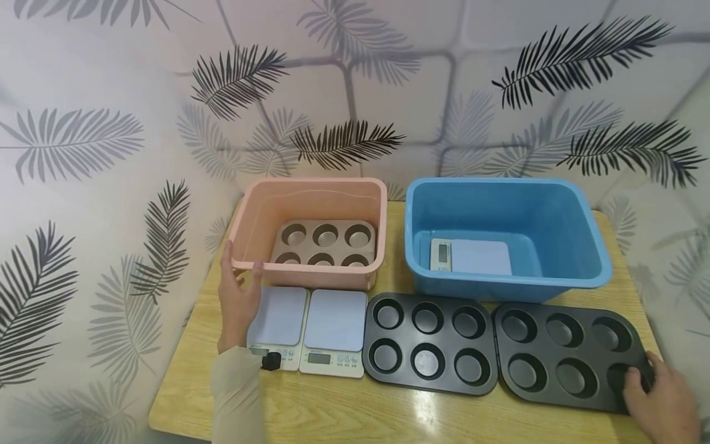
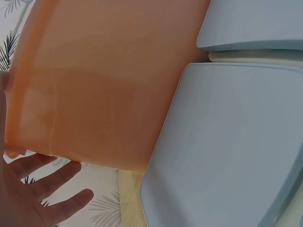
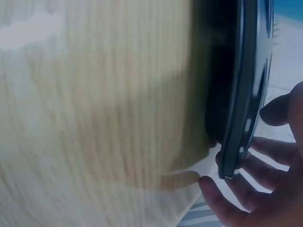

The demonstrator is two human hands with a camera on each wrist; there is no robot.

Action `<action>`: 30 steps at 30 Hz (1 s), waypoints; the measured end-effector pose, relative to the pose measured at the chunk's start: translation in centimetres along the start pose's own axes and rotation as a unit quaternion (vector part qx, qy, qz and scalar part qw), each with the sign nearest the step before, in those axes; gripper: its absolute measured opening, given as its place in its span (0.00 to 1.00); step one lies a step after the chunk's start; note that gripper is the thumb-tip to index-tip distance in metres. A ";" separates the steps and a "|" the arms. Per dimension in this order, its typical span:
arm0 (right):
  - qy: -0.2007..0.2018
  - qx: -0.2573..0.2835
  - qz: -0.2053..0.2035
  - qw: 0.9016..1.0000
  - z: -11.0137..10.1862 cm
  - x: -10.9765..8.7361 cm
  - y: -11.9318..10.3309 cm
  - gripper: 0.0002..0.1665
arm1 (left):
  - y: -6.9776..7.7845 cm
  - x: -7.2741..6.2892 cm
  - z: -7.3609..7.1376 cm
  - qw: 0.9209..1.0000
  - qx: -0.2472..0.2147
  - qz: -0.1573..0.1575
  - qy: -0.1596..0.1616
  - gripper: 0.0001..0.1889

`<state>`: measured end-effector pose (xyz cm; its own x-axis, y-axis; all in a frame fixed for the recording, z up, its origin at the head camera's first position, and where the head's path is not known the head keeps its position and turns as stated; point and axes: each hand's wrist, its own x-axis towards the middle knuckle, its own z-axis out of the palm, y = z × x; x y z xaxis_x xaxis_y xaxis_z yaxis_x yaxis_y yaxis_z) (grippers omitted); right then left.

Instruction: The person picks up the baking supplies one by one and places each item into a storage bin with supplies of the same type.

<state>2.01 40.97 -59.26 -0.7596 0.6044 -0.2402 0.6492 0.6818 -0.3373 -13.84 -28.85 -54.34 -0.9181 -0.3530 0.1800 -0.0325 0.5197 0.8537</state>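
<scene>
At the near left corner of the pink bin (image 1: 310, 269), my left hand (image 1: 238, 302) has its fingers spread along the outside, the thumb in front. The left wrist view shows those fingers (image 2: 57, 182) fairly straight beside the bin wall. A tan muffin pan (image 1: 325, 248) lies inside that bin. My right hand (image 1: 665, 401) holds the near right corner of the right dark muffin pan (image 1: 540, 351), thumb above and fingers around the edge. In the right wrist view, fingertips (image 3: 208, 182) reach past the pan rim. Another dark muffin pan (image 1: 407, 327) lies to its left.
Two kitchen scales lie before the pink bin: one right scale (image 1: 335, 320) and one left scale (image 1: 283, 314) with a small black object (image 1: 271, 361) on it. A blue bin (image 1: 499, 280) holds another scale (image 1: 479, 256). Everything stands on a wooden table (image 1: 183, 394) against a leaf-patterned backdrop.
</scene>
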 end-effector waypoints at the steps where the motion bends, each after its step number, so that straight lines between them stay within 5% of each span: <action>1: -0.001 -0.002 0.005 1.000 -0.1 0.0 0.0 0.38 | 0.0 0.0 0.0 1.000 -0.001 -0.001 0.001 0.43; 18: -0.005 0.006 0.104 0.995 0.1 0.2 0.3 0.34 | -0.1 0.2 0.1 1.000 -0.008 0.007 -0.014 0.43; 24: -0.003 0.056 0.109 0.992 -0.1 0.3 0.5 0.34 | 0.0 0.3 0.1 1.000 -0.007 0.005 -0.009 0.43; 30: 0.020 0.128 0.148 0.980 0.0 0.4 0.3 0.34 | 0.1 0.6 0.2 1.000 -0.010 0.009 -0.012 0.43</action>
<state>1.89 41.45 -59.48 -0.5333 0.7795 -0.3284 0.8061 0.3506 -0.4767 -14.46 -28.88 -54.21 -0.9275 -0.3256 0.1837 -0.0087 0.5100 0.8601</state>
